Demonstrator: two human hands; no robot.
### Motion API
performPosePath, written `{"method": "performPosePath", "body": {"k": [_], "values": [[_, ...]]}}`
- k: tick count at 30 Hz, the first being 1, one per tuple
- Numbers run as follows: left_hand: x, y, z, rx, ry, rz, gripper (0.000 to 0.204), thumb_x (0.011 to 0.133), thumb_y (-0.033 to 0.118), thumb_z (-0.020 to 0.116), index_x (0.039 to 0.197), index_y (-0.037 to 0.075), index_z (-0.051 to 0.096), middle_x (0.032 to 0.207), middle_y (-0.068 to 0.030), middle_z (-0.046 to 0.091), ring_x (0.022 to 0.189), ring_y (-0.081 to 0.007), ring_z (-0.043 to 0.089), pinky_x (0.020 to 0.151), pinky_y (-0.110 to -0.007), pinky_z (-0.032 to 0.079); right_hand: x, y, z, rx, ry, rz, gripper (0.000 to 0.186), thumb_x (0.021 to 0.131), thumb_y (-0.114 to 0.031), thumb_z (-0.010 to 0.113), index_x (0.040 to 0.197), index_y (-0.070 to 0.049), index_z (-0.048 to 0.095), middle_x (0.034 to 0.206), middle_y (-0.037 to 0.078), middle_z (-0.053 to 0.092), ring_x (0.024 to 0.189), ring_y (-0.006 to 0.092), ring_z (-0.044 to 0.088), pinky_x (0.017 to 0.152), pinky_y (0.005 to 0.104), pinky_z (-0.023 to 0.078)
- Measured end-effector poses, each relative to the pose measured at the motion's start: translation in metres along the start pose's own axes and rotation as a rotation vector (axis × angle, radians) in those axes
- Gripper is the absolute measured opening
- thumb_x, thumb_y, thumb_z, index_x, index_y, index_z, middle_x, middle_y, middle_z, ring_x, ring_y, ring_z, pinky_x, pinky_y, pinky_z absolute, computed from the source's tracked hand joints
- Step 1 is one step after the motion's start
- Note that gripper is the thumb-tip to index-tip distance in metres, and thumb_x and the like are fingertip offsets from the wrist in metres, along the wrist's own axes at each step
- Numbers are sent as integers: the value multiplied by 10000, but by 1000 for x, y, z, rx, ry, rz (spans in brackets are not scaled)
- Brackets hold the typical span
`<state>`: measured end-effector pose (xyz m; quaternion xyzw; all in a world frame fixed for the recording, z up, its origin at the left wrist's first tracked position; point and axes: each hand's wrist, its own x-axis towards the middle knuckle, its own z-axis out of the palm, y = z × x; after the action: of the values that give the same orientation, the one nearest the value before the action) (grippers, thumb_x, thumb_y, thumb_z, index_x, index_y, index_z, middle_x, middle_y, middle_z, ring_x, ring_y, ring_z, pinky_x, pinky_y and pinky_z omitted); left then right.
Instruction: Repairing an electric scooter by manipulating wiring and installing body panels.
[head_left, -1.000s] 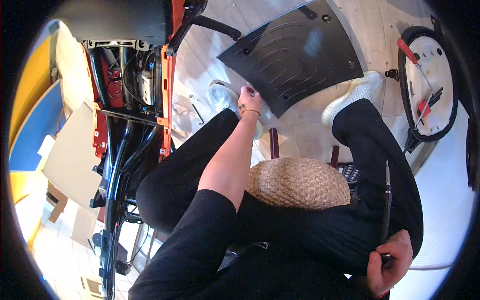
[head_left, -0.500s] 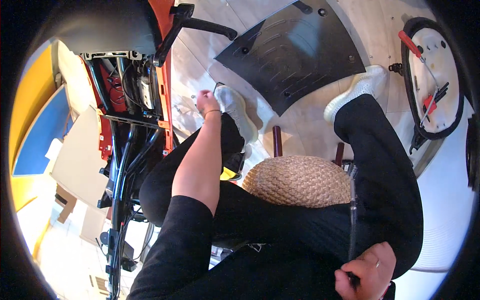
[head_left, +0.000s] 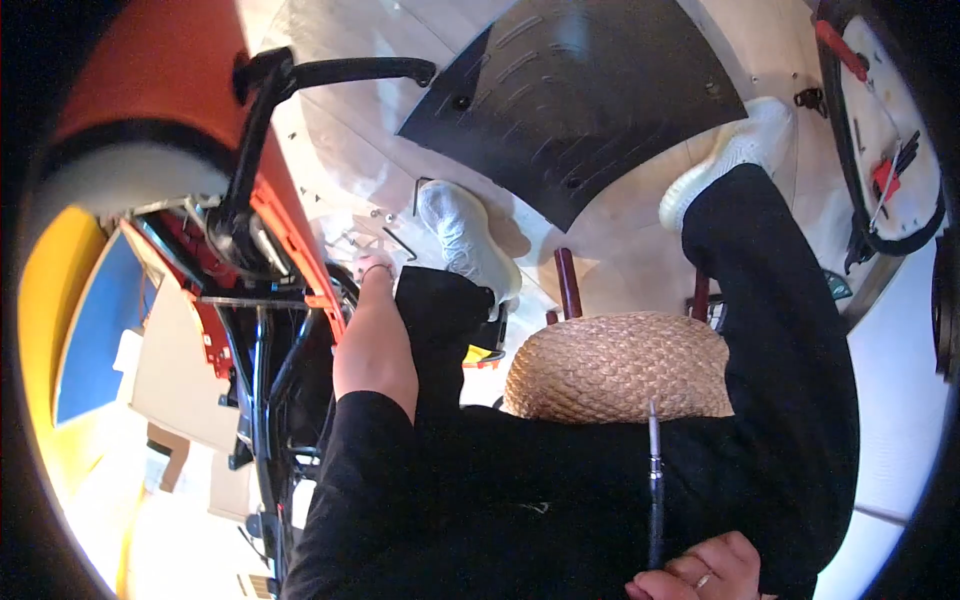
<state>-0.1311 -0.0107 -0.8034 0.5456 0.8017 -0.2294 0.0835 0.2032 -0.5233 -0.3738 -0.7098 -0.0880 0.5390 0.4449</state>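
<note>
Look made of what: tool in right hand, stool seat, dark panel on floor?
Tool: probably metal at the tip, which shines silvery; dark section unclear.
Stool seat: likely straw or imitation, matte; tan braided weave.
Dark panel: probably moulded plastic, satin; raised ridges, soft sheen.

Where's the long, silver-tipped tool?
In the head view, the tool is low, right of centre, in the right hand; its tip visually overlaps the woven stool.

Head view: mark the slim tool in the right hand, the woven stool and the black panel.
Slim tool (head_left: 656, 515), head view: black shaft.
Woven stool (head_left: 617, 366), head view: seat top.
Black panel (head_left: 585, 105), head view: broad face.
</note>
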Motion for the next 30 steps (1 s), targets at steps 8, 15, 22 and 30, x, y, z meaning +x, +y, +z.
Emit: {"method": "performPosePath", "body": {"k": [8, 15, 22, 30], "values": [[30, 9, -20, 189, 279, 200, 333, 813, 120, 516, 1145, 101, 541, 874, -176, 640, 616, -261, 626, 426, -358, 467, 4, 23, -8, -28, -42, 244, 205, 706, -66, 696, 865, -48, 568, 697, 86, 520, 601, 255, 516, 563, 379, 395], [61, 3, -19, -356, 150, 465, 264, 797, 82, 631, 1059, 97, 598, 761, -134, 615, 591, -208, 596, 603, -336, 500, 20, 26, -6, 24, -65, 306, 191, 717, -68, 681, 856, -70, 549, 691, 76, 513, 605, 253, 508, 568, 378, 383], [76, 40, -26, 492, 273, 282, 275, 763, 258, 674, 988, 108, 625, 836, -129, 670, 777, -247, 658, 725, -373, 509, -7, 29, -9, 119, -5, 319, 193, 709, -57, 688, 847, -71, 554, 684, 72, 527, 590, 253, 509, 570, 376, 386], [-8, 38, -23, 663, 243, 445, 296, 771, 306, 568, 933, 77, 662, 958, -170, 664, 903, -320, 634, 818, -415, 484, -18, 33, -11, 230, 1, 187, 211, 697, -44, 700, 853, -52, 557, 688, 79, 527, 588, 252, 507, 554, 372, 389]]}}
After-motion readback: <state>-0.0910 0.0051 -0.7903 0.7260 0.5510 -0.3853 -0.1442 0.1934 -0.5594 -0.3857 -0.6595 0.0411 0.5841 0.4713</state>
